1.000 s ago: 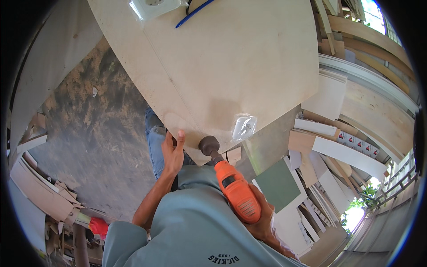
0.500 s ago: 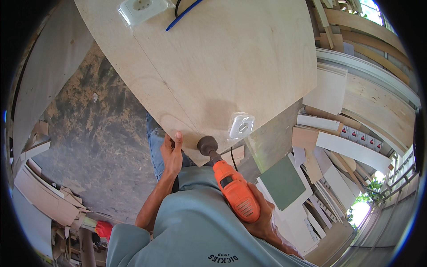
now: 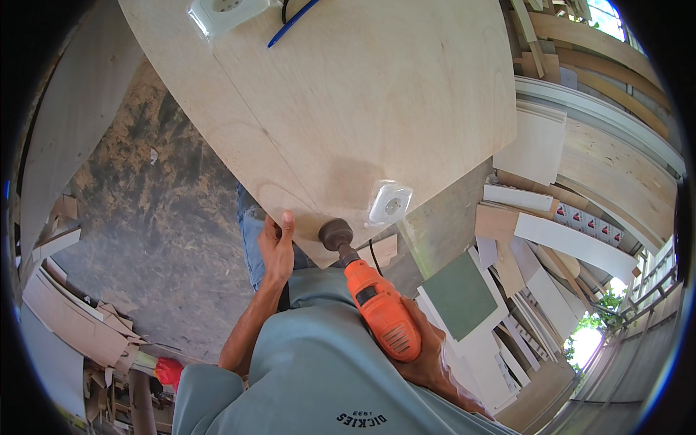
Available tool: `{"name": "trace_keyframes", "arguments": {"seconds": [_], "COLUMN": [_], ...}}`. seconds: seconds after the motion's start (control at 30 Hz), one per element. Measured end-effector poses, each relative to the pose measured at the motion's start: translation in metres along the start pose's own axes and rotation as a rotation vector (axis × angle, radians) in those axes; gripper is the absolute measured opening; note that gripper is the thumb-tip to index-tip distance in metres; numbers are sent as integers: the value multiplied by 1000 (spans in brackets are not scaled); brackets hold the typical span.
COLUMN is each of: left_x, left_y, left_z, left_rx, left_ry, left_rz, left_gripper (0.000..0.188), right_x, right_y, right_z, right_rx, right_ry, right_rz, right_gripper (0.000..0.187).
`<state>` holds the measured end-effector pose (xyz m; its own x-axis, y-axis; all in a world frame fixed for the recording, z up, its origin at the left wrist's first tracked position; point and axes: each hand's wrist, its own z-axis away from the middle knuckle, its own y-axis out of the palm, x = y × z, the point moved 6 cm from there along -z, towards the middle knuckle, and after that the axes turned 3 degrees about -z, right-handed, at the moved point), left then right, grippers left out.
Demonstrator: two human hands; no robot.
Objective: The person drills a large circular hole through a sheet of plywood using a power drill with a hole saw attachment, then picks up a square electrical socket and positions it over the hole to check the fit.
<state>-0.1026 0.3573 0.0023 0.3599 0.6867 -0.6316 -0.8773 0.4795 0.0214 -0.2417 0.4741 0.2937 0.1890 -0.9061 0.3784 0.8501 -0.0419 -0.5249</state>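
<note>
My right hand (image 3: 429,355) is wrapped round an orange power drill (image 3: 383,308) with a dark hole saw (image 3: 336,234) in its chuck. The hole saw stands at the near corner of a pale plywood board (image 3: 348,109); whether its teeth touch the wood is hidden. A thin line runs along the board toward the hole saw. At the board's near left edge, my left hand (image 3: 277,250) holds on with its thumb on top and its fingers curled. A white wall socket (image 3: 391,203) in clear wrapping lies on the board right of the hole saw.
Another wrapped socket (image 3: 230,13) and a blue pen-like stick (image 3: 293,23) lie at the far end of the board. A black cord (image 3: 375,255) hangs beside the drill. Stacked panels (image 3: 540,145) and a green sheet (image 3: 460,296) stand right; offcuts (image 3: 76,315) lie left on the dusty floor.
Both hands, the drill and the board appear shifted very slightly left and up in the picture. Both grips look the same.
</note>
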Motion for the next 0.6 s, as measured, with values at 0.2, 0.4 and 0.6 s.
{"name": "trace_keyframes", "arguments": {"seconds": [0.2,0.4,0.6], "left_x": [-3,-3,1], "left_y": [-1,-1,-2], "left_z": [0,1,-1], "left_rx": [-8,-10,-18], "left_ry": [-8,-17,-12], "left_rz": [-33,-48,-61], "left_gripper": [58,62,61], "right_x": [0,-2,2], "right_y": [-1,-1,-2], "right_z": [-1,-1,-3], "right_rx": [14,4,29], "right_ry": [9,-3,-19], "right_rz": [10,24,88], "right_gripper": [88,87,86]}}
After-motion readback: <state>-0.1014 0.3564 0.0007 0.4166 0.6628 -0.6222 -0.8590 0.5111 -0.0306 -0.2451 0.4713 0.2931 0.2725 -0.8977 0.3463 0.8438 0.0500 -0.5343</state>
